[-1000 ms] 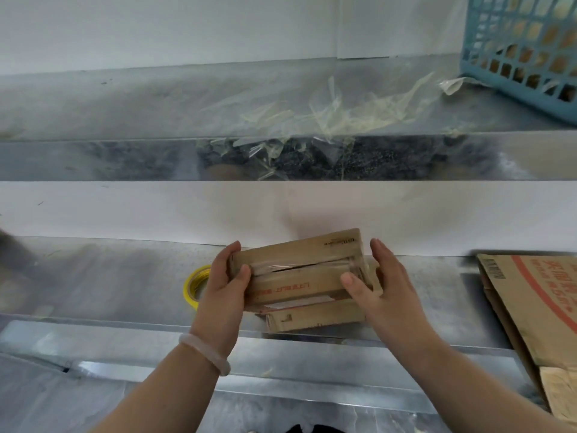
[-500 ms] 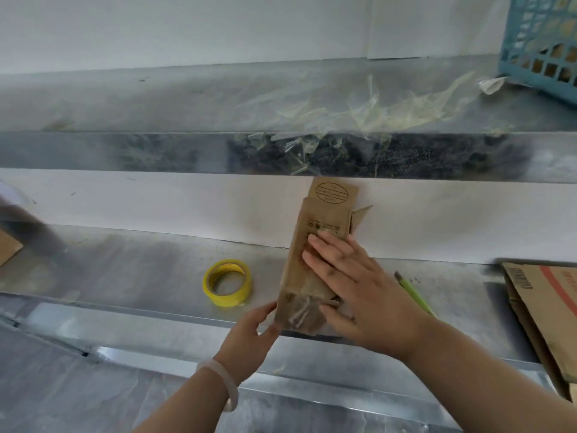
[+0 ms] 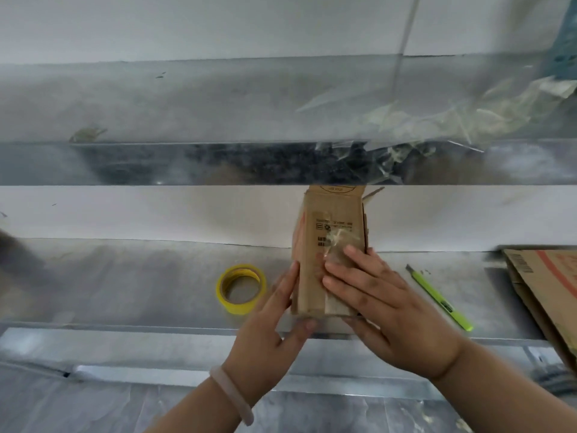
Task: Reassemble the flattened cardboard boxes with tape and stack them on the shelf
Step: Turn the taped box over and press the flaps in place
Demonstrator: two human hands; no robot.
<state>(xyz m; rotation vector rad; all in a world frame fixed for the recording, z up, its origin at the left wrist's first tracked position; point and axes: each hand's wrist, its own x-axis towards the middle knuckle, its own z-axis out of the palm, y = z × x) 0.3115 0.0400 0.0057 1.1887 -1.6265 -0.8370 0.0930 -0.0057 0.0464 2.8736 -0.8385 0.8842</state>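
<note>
Left hand (image 3: 268,335) touches box (image 3: 331,220); right hand (image 3: 390,317) presses it

I log: box (image 3: 334,214) kraft brown, black print. Tape roll (image 3: 240,307) yellow, its 9 o'clock. Cutter (image 3: 438,297) lime green, 3 o'clock. Flat carton (image 3: 549,276) tan, red stripe.

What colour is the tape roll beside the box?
Yellow; the round tape roll shows best in head view.
</note>
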